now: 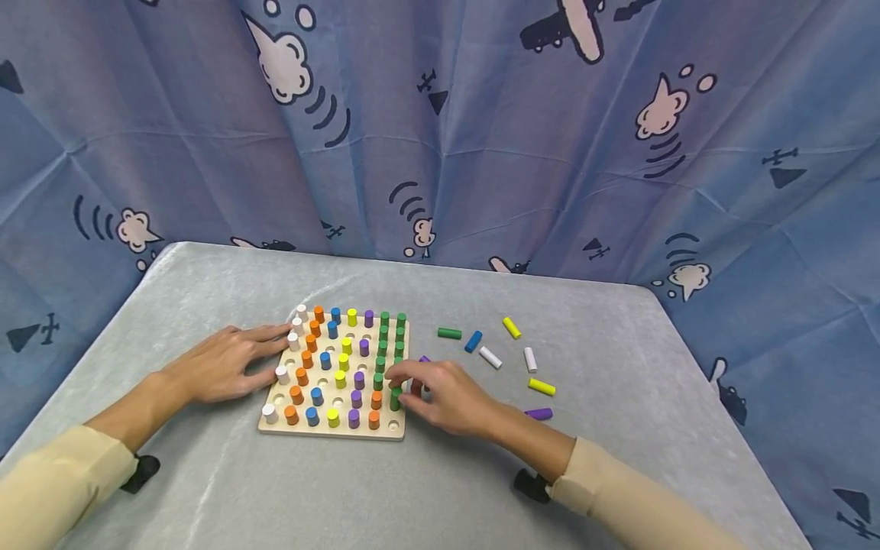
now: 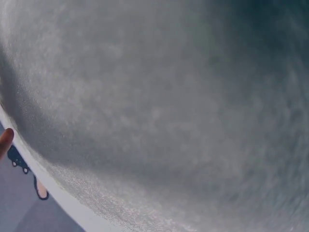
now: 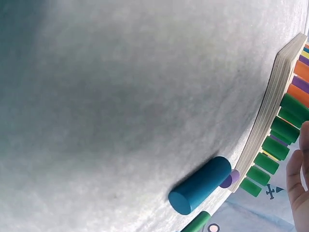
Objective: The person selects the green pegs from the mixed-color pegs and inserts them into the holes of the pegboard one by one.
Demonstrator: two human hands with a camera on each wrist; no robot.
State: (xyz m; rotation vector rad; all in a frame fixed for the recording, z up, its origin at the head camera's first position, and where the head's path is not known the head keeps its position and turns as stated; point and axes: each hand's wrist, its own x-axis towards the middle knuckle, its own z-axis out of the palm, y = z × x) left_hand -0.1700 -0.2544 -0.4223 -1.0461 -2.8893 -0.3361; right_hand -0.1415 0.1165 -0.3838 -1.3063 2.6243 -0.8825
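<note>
A square wooden pegboard (image 1: 330, 431) lies on the table, filled with columns of white, orange, blue, yellow, purple and green pegs; some holes show bare. My right hand (image 1: 447, 397) is at its right edge, thumb and index finger curled at an upright green peg (image 1: 395, 399) in the outermost column. That green peg (image 3: 293, 107) also shows in the right wrist view, a fingertip at its top. With fingers extended, my left hand (image 1: 220, 363) rests against the board's left side, near the white pegs (image 1: 282, 374). Only one fingertip (image 2: 6, 140) of it shows in the left wrist view.
Right of the board lie loose pegs: green (image 1: 450, 334), blue (image 1: 473, 341), white (image 1: 490, 357), yellow (image 1: 541, 386) and purple (image 1: 539, 414), among others. One purple peg (image 1: 425, 359) is partly behind the right hand. A patterned blue curtain (image 1: 481, 191) hangs behind the grey table (image 1: 309, 489).
</note>
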